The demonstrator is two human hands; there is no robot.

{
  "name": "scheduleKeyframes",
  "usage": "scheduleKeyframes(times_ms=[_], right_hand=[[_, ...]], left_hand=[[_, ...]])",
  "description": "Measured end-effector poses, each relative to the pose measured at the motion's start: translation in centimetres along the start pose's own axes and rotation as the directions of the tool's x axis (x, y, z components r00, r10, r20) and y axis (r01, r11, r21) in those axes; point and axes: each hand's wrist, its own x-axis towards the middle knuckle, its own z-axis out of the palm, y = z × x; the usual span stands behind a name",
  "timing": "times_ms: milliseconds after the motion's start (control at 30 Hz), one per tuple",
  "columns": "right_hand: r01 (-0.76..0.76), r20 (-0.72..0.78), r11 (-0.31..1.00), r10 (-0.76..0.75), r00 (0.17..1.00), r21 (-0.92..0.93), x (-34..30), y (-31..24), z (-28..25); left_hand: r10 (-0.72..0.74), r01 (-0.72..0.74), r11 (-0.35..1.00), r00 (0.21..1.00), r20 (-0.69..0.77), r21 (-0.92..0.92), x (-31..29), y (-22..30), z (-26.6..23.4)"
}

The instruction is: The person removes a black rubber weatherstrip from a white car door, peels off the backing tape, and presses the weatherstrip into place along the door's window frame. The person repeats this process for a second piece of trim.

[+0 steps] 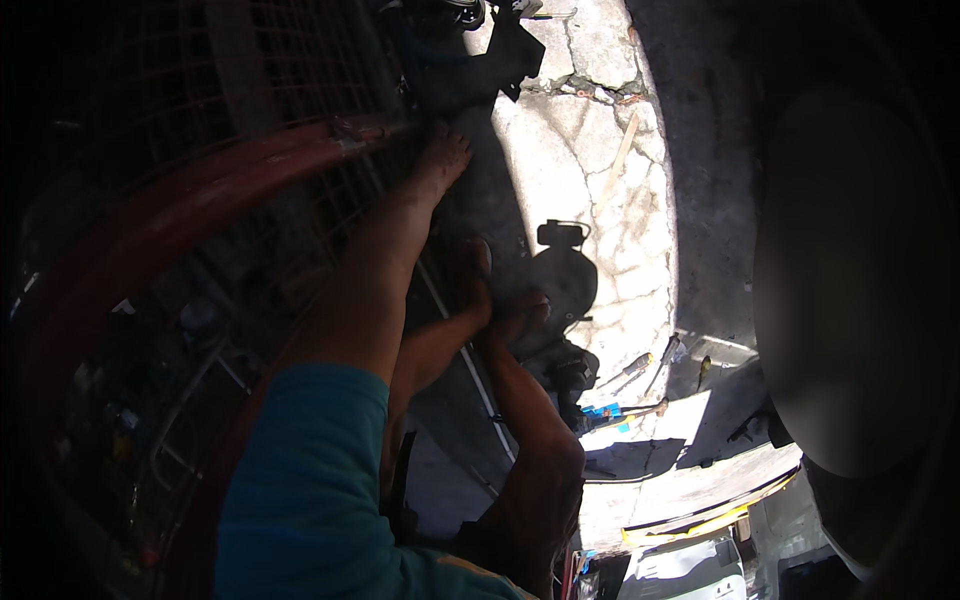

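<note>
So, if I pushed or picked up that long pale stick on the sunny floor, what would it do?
The pale stick would probably feel light, since it looks thin. It may be stiff, as it lies straight. Pushed, it might snag on the cracked floor.

I see the person's left arm (pixel 365 270) stretched forward out of a teal sleeve (pixel 310 450), the left hand (pixel 447 155) in shade near the end of a curved red bar (pixel 240 175); whether it grips anything I can't make out. Wire mesh (pixel 260 60) spreads beyond the bar, and a dark, angular shape (pixel 470 72) stands just past the hand. Bare, bent legs (pixel 535 400) show to the right of the arm, a thin pale rod (pixel 486 398) beside them. Farther right, sun whitens cracked concrete (pixel 640 250), crossed by a rounded shadow (pixel 565 280), with a narrow strip (pixel 622 150) lying there and hand tools (pixel 637 366) scattered nearer.
</note>
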Motion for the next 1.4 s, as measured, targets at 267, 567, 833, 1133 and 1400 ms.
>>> scheduleKeyframes(times_ms=[267, 567, 833, 1133, 1400], right_hand=[[0.145, -0.025, 0.987, -0.143, 0.989, 0.067, 9.0, -2.6, 1.9], [0.088, -0.042, 0.984, -0.082, 0.996, 0.154, -7.0, 1.1, -0.8], [-0.045, -0.049, 0.907, 0.072, 0.996, 0.418, -25.9, 5.1, -1.3], [-0.223, -0.071, 0.781, 0.322, 0.944, 0.583, -31.6, 11.0, -2.6], [-0.136, 0.151, 0.211, -0.056, 0.987, 0.968, -29.3, 7.0, -9.8]], left_hand=[[0.329, -0.265, 0.925, 0.917, -0.227, 0.271, 1.1, 0.5, 6.6], [0.403, -0.620, 0.783, 0.572, -0.714, -0.054, -9.4, 14.7, -12.7], [0.360, -0.564, 0.420, 0.822, -0.440, -0.711, -20.0, 22.5, -23.9], [0.518, -0.825, 0.504, 0.526, -0.674, -0.256, -28.4, 21.6, -36.1], [0.522, -0.843, 0.449, 0.517, -0.678, -0.297, -38.6, 20.0, -40.6]])
